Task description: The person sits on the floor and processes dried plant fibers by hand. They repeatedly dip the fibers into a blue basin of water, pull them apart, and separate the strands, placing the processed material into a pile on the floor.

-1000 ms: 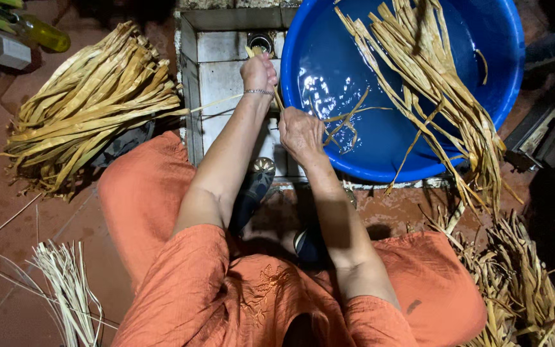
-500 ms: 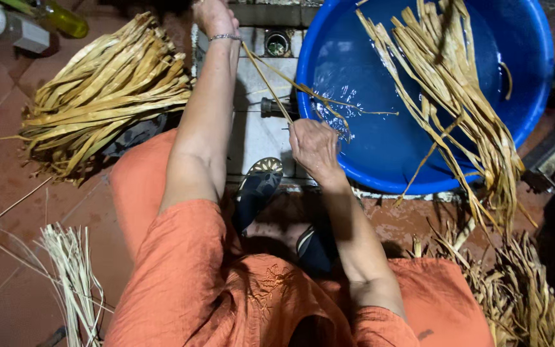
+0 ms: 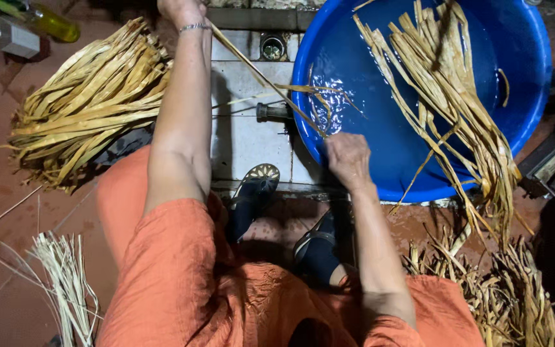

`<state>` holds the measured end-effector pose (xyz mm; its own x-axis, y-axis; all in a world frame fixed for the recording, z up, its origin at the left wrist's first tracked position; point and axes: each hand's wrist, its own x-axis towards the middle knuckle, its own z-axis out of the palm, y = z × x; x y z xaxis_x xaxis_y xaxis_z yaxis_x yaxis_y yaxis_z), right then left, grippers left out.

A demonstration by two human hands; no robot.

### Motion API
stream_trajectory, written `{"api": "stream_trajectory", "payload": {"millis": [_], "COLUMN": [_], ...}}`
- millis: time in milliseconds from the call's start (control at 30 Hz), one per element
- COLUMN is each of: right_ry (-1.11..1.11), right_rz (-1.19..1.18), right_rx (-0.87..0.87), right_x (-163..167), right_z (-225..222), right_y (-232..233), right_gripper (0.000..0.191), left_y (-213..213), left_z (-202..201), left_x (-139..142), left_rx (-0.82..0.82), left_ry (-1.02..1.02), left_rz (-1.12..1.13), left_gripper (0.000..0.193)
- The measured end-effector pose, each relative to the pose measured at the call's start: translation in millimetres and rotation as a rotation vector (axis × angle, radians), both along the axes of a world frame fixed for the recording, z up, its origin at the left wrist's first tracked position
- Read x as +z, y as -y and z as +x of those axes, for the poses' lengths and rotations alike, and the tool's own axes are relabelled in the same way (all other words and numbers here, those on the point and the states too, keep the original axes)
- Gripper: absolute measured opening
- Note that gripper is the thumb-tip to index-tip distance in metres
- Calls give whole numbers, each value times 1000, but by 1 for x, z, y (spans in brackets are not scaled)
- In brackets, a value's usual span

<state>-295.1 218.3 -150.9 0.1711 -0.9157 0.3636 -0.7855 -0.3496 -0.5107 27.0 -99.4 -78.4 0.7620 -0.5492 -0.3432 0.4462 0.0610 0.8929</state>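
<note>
My left hand (image 3: pixel 181 9) is raised at the top edge, a bracelet on its wrist, gripping one end of a long wet plant strip (image 3: pixel 261 77). The strip runs diagonally down to my right hand (image 3: pixel 347 157), which pinches it at the rim of a big blue basin (image 3: pixel 521 96) with water in it. Frayed ends of the strip hang over the water. More wet strips (image 3: pixel 448 83) lie across the basin and droop over its front rim.
A heap of flat dried strips (image 3: pixel 91 106) lies on the floor at left. Thin pale stalks (image 3: pixel 65 283) lie at lower left, a tangled dry pile (image 3: pixel 502 289) at lower right. A tiled drain area (image 3: pixel 248 128) sits ahead of my sandalled feet (image 3: pixel 255 193). A yellow bottle (image 3: pixel 52 22) stands top left.
My left hand has risen away toward the top edge, drawing the strip out long and taut. My right hand stayed near the basin's rim, sliding along the strip.
</note>
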Motion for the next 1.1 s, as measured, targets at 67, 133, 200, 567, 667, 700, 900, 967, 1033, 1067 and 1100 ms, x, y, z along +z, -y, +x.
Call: {"api": "stream_trajectory", "payload": {"millis": [67, 133, 200, 567, 667, 700, 900, 967, 1033, 1067, 1100], "right_ry": [-146, -259, -343, -244, -348, -304, -159, -10, 256, 448, 639], "right_rz": [112, 309, 546, 214, -27, 49, 633, 612, 654, 703, 747], "right_rx": [-88, -218, -305, -494, -444, -459, -504, -507, -528, -539, -541], "right_x": [-27, -48, -64, -58, -60, -62, -83, -84, -78, -71, -64], "right_z": [-31, -58, -76, -108, -98, -93, -56, -55, -55, -55, -56], "right_y": [-4, -13, -8, 93, 121, 124, 106, 99, 95, 94, 94], "right_gripper": [16, 21, 24, 41, 58, 60, 27, 21, 18, 18, 19], "left_y": [1, 0, -3, -91, -120, -126, -133, -137, -141, -143, -145], "left_z": [-5, -10, -22, -176, -200, -203, -195, -191, -189, -188, -187], "left_x": [-5, -10, -21, -84, -94, -100, -141, -147, -145, -142, -138], "left_rx": [-15, -53, -149, -887, -1053, -1086, -1120, -1145, -1170, -1177, -1181], "left_ry": [-3, -19, -59, -147, -264, -345, -372, -350, -332, -325, -318], "left_rz": [-7, -30, -47, 32, 58, 73, 265, 280, 296, 303, 307], "left_gripper": [21, 20, 20, 27, 19, 19, 13, 13, 13, 14, 14]}}
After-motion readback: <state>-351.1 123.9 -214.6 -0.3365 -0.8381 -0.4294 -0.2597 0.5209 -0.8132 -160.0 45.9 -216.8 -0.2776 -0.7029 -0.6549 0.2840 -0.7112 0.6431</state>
